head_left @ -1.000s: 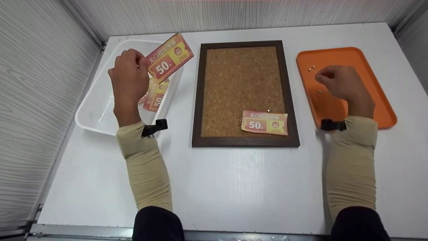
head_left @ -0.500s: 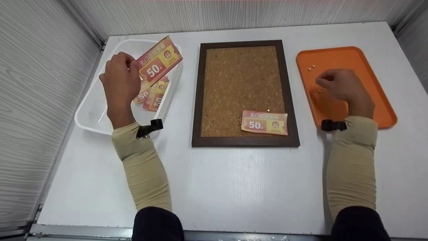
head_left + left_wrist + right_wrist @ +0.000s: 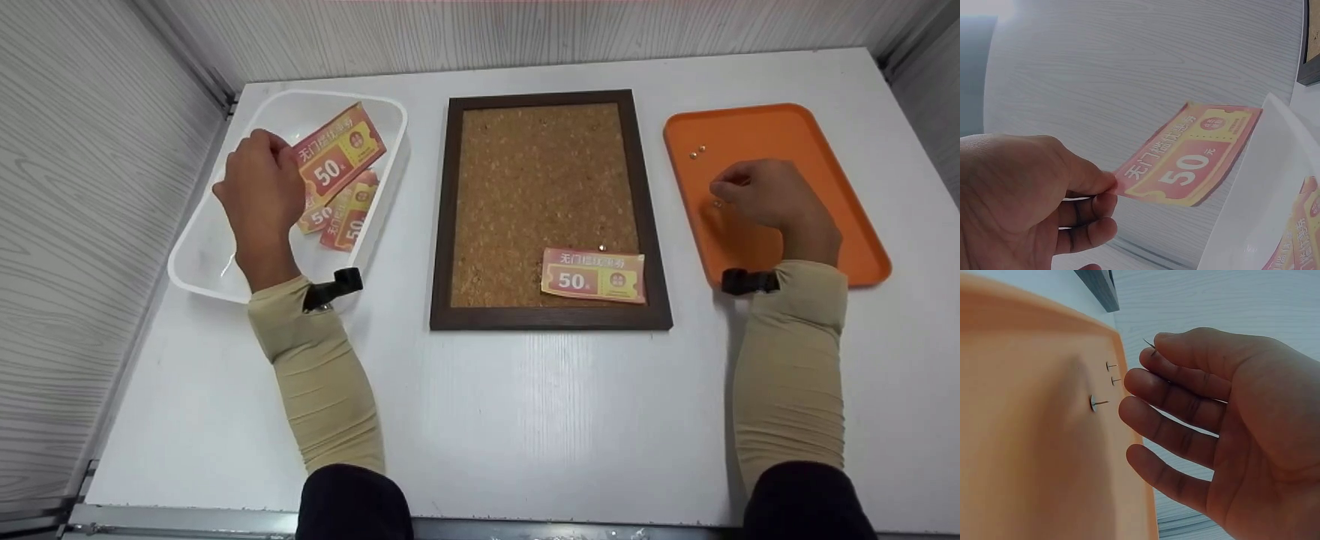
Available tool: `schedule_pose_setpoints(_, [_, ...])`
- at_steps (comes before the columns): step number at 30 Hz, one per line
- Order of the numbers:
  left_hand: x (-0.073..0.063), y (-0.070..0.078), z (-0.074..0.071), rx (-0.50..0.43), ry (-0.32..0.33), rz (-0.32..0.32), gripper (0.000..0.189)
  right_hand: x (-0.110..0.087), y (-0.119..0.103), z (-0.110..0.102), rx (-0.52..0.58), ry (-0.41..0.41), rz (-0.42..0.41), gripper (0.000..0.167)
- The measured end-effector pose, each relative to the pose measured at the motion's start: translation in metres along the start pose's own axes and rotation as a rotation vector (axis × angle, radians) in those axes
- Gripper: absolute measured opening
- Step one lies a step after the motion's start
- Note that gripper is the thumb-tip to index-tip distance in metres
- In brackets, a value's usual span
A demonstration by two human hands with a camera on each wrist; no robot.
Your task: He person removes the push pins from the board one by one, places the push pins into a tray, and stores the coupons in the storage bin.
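My left hand (image 3: pixel 262 199) pinches a red and yellow 50 coupon (image 3: pixel 339 156) by one end, between thumb and fingers. The coupon hangs tilted over the white plastic bin (image 3: pixel 225 259); several similar coupons (image 3: pixel 351 217) lie inside it. Above the orange tray (image 3: pixel 765 124) is my right hand (image 3: pixel 780 196). In the right wrist view, its thumb and index finger pinch a thumbtack (image 3: pixel 1150 343) whose point sticks out; the remaining fingers are loosely bent. Loose thumbtacks rest point-up in the tray, the closest thumbtack (image 3: pixel 1094 403) below the fingers.
Between bin and tray lies a cork board (image 3: pixel 547 180) with a dark wooden frame. One coupon (image 3: pixel 592 275) lies at its lower right, overlapping the frame edge, with a tack (image 3: pixel 602 247) just above. Grain-patterned walls (image 3: pixel 525 37) enclose the white table (image 3: pixel 540 420).
My left hand has moved left and slightly down, taking the coupon from beyond the bin's right rim to over the bin. My right hand has lowered slightly, still pinching.
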State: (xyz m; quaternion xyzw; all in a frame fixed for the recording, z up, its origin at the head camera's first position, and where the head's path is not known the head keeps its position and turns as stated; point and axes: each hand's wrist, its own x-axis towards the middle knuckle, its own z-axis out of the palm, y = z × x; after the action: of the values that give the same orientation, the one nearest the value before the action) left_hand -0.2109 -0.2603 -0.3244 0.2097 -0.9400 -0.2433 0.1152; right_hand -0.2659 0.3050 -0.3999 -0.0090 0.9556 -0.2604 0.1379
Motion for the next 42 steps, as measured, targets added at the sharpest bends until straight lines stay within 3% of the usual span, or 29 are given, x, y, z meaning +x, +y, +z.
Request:
schedule_pose_setpoints(14, [-0.001, -0.008, -0.002, 0.057, -0.046, -0.056, 0.039, 0.002, 0.003, 0.003, -0.022, -0.032, 0.044, 0.051])
schedule_pose_setpoints(28, [0.002, -0.018, 0.001, 0.085, -0.218, -0.108, 0.035, 0.002, 0.005, 0.005, -0.023, -0.092, 0.072, 0.047])
schedule_pose_setpoints(42, [0.005, -0.023, 0.004, 0.091, -0.28, -0.148, 0.033, 0.004, 0.008, 0.007, -0.029, -0.11, 0.076, 0.046])
